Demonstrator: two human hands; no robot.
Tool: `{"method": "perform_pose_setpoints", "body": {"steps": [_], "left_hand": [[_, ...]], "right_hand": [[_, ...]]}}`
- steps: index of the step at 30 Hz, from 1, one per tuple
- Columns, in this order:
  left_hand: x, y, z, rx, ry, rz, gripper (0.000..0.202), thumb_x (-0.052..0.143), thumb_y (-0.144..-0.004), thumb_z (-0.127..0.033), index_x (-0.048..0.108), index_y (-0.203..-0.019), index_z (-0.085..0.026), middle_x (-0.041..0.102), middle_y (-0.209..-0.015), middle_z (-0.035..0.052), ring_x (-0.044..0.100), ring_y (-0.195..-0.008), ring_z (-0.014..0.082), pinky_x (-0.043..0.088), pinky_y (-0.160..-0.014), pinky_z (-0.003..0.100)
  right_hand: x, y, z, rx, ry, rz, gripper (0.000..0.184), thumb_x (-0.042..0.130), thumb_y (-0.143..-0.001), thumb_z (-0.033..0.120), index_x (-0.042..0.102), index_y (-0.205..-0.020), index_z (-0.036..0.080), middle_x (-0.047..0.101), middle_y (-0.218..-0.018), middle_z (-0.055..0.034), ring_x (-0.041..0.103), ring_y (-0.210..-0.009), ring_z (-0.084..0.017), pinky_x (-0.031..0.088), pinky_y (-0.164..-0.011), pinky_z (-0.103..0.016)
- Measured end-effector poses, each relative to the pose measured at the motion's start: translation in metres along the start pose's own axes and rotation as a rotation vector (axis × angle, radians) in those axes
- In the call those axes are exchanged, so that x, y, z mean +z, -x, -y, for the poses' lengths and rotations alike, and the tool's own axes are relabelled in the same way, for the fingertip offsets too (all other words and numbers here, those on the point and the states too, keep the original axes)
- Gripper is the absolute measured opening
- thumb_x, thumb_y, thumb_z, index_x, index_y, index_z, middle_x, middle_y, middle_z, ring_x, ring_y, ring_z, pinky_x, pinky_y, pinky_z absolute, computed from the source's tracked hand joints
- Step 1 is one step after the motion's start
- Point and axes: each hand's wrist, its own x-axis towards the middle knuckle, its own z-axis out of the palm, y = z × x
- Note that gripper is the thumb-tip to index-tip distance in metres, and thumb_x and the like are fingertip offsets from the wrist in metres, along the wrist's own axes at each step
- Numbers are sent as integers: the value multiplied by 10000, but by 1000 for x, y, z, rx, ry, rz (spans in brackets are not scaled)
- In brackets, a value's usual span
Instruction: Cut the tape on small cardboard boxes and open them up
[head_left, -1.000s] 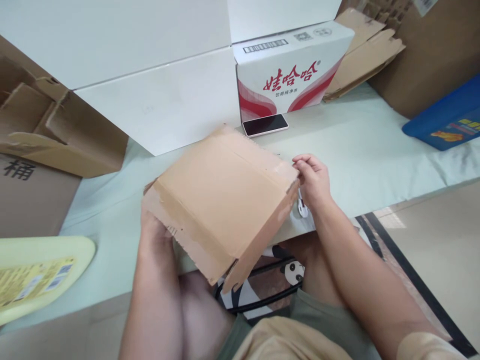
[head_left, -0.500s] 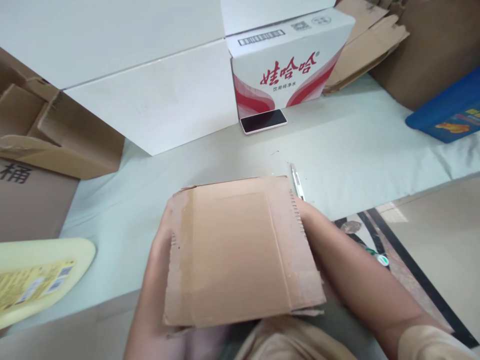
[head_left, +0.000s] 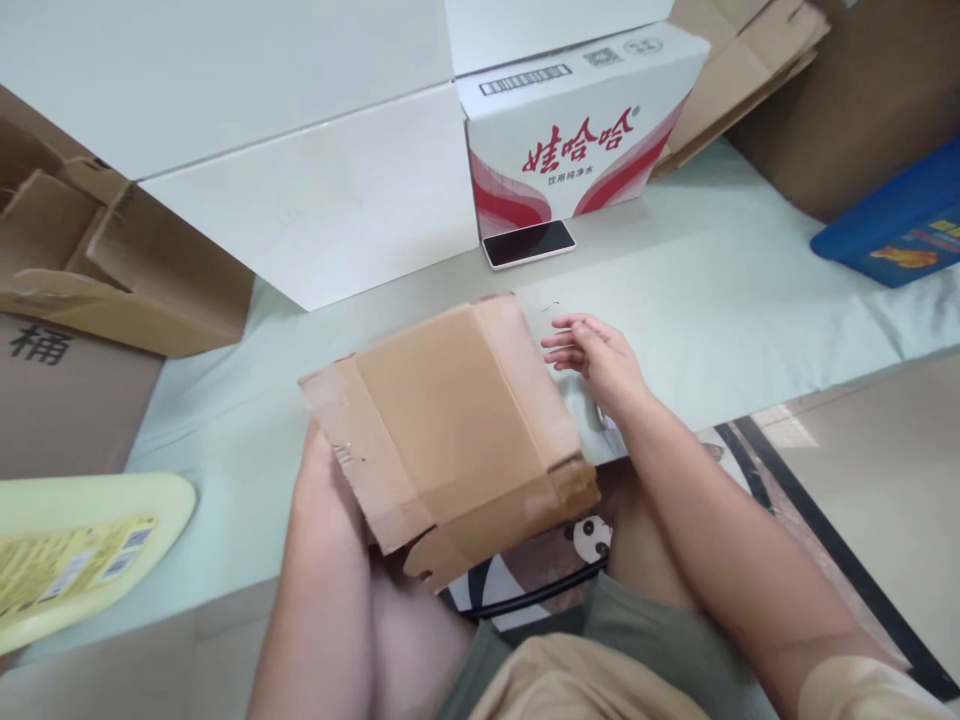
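Note:
A flattened-looking brown cardboard box (head_left: 450,410) with worn tape along its sides is tilted over the table's front edge. My left hand (head_left: 324,462) grips it from the left side, its fingers hidden beneath the cardboard. A folded flap with a cut-out edge hangs at the near side. Apart from the box, just off its right edge, my right hand (head_left: 589,358) is open and holds nothing, its fingers pointing left. Under my right wrist, a small piece of the white utility knife (head_left: 604,418) shows on the cloth.
A phone (head_left: 529,244) lies before a white and red carton (head_left: 577,150). A large white box (head_left: 315,200) stands beside it. Open brown cartons (head_left: 165,270) are at left, a yellow-green container (head_left: 90,550) at near left, a blue container (head_left: 892,225) at right. Pale green cloth (head_left: 720,290) covers the table.
My right hand has let go of the cardboard box and moved up and away to its right. The box has turned and tilted in my left hand, showing its near flap.

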Motion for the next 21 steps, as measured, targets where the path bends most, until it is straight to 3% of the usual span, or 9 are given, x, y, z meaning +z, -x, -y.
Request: {"method": "perform_pose_setpoints", "body": {"steps": [2,5,10,13,15,17,19,21], "left_hand": [[-3,-20,-6,185,166,-81,298,632,-913,-389,726,-980,-115,774,-684,56,718,-540,214,669,-740,406],[-2,-44,-17,327,285,-88,430,385,-1054,-395,731,-1118,-147,784,-702,15,743,-628,185,644,-918,393],[2,-51,-24,436,391,-68,517,330,-1080,-447,730,-1184,-137,835,-907,57,786,-959,210,564,-1082,377],[-1,-47,-22,472,441,-23,524,323,-1069,-445,733,-1177,-137,833,-1019,91,760,-1118,226,541,-1113,362],[-4,-45,-20,515,471,79,512,390,-1033,-496,732,-1169,-140,823,-1085,111,729,-1210,253,532,-1133,370],[-9,-47,-15,520,446,170,467,574,-947,-530,731,-1155,-143,817,-1106,118,704,-1260,287,523,-1157,392],[-16,-53,-10,459,359,169,394,777,-828,-406,732,-1124,-151,820,-1064,103,708,-1253,292,527,-1165,398],[-21,-63,-5,392,287,148,349,841,-764,-237,729,-1090,-181,822,-1024,70,716,-1244,262,546,-1149,363]], "right_hand": [[-3,-5,-1,6,-17,-84,465,751,-736,646,675,-904,219,770,-860,-43,729,-746,-170,534,-679,-286],[-5,-8,-4,-36,-16,-146,473,740,-731,659,653,-911,231,773,-968,-50,743,-923,-200,545,-791,-312],[5,-4,-9,75,-22,1,534,815,-666,597,627,-1044,270,736,-973,-10,690,-867,-190,530,-761,-322],[12,-2,-12,38,-44,20,544,870,-606,524,620,-1007,256,732,-976,-7,671,-862,-190,539,-776,-326],[13,-2,-13,-28,-5,-42,520,865,-612,505,615,-986,244,724,-952,-5,656,-852,-191,539,-795,-336],[12,-3,-13,-105,86,-114,489,846,-645,498,612,-987,237,710,-926,-4,637,-836,-192,529,-797,-344],[11,-4,-12,-175,113,-167,497,846,-667,495,605,-1018,240,706,-937,-4,635,-849,-193,524,-813,-344],[10,-4,-10,-199,5,-174,567,862,-664,531,582,-1075,260,709,-959,4,648,-852,-188,531,-807,-332]]}}
